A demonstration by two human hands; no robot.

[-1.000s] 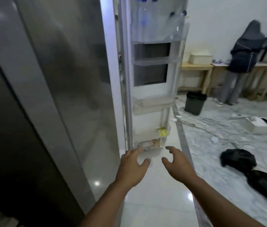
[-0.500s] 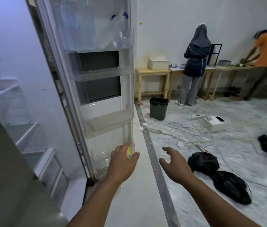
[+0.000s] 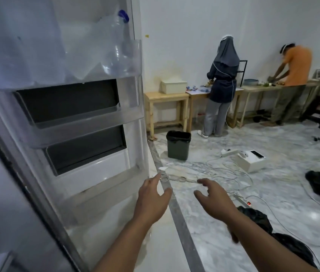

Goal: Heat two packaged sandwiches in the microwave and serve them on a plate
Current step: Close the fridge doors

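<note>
The open fridge door (image 3: pixel 88 138) fills the left of the head view, its clear shelves facing me. The top shelf holds plastic water bottles (image 3: pixel 116 46). No packaged sandwich, microwave or plate shows in this frame. My left hand (image 3: pixel 151 199) hovers by the door's right edge at a lower shelf, fingers spread, holding nothing. My right hand (image 3: pixel 212 199) floats beside it over the floor, fingers apart and empty.
A dark waste bin (image 3: pixel 178 145) stands on the marble floor beyond the door. Cables, a power strip (image 3: pixel 242 201), a white box (image 3: pixel 251 160) and black bags (image 3: pixel 257 216) lie on the floor. Two people work at wooden tables (image 3: pixel 165 97) along the far wall.
The view has swung right and up, and the door's lower shelf with the yellow item has dropped out of sight. My left hand has come off the door shelf's edge and now hangs free.
</note>
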